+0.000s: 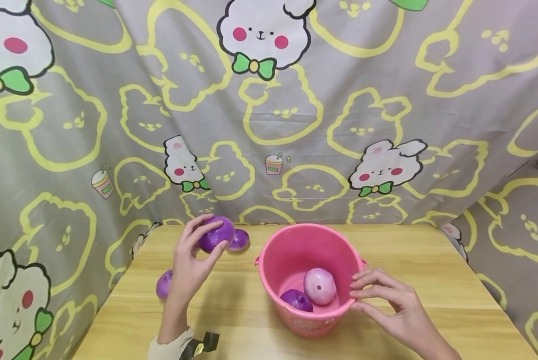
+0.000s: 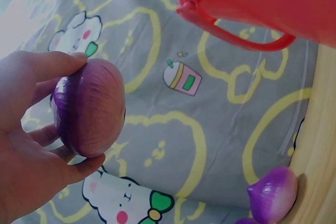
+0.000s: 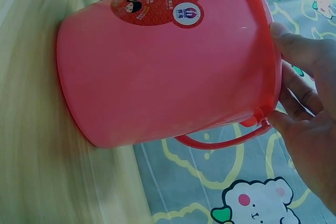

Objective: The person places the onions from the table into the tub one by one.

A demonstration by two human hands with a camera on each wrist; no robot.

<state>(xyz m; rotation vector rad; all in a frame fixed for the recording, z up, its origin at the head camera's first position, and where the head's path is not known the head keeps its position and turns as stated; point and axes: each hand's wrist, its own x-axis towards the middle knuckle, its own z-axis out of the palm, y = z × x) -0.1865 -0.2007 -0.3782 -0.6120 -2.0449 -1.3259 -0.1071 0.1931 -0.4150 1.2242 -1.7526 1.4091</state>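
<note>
My left hand (image 1: 190,265) holds a purple onion (image 1: 219,234) between fingertips and thumb, raised above the table left of the pink bucket (image 1: 311,240). In the left wrist view this onion (image 2: 93,109) shows a paler, streaked side. My right hand (image 1: 392,302) pinches the bucket's right rim, thumb and fingers at its edge. Inside the bucket lie a pale purple onion (image 1: 320,286) and a darker onion (image 1: 298,300). Another onion (image 1: 239,240) sits on the table just behind the held one. One more onion (image 1: 163,285) is partly hidden by my left wrist.
The bucket stands upright on a wooden table (image 1: 413,255). Its handle (image 3: 220,142) hangs down at the side. A grey curtain (image 1: 291,195) with cartoon rabbits encloses the table's back and sides. A black wrist strap (image 1: 198,347) is on the left sleeve.
</note>
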